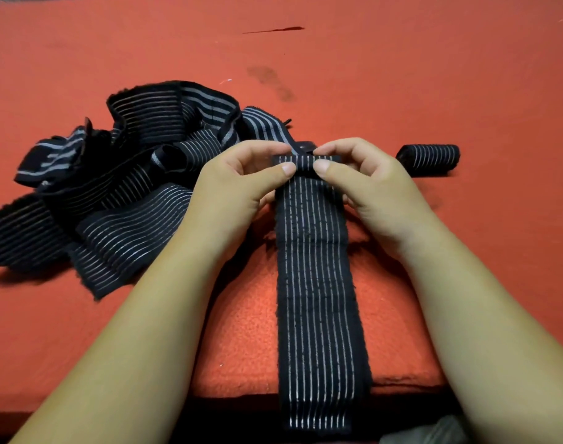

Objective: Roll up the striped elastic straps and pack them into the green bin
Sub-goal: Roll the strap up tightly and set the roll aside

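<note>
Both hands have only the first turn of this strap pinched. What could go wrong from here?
1. The left hand and right hand pinch only a small first fold of the strap; being elastic, it might spring open if either grip eases.
2. The strap's near end hangs over the front edge of the red surface, so its pull could skew the roll.
3. The loose pile lies right beside the left hand; an end could get caught in.

Red felt surface (433,75); dark stain (273,83); grey fabric (430,432) at near edge
</note>
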{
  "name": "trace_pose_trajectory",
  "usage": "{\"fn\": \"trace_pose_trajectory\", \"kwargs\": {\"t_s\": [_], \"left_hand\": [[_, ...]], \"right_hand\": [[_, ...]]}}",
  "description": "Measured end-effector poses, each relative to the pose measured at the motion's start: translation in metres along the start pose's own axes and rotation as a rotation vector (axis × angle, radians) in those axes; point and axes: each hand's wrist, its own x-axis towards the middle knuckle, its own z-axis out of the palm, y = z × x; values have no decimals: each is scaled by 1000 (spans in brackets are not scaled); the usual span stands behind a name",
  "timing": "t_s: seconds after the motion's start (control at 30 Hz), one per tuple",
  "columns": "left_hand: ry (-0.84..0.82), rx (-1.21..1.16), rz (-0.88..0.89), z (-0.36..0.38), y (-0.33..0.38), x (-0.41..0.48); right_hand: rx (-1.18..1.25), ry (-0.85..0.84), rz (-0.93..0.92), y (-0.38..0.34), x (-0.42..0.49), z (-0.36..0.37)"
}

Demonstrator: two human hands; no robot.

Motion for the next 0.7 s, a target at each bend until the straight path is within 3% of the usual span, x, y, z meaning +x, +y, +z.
{"fn": "trace_pose_trajectory", "kwargs": {"t_s": [0.23,0.7], "left_hand": [[-8,-10,0,-1,-3,3],[0,-1,41,0,-2,-1]], "right_hand": [[-86,24,-61,5,3,-1],[18,53,-29,3,2,0]]}}
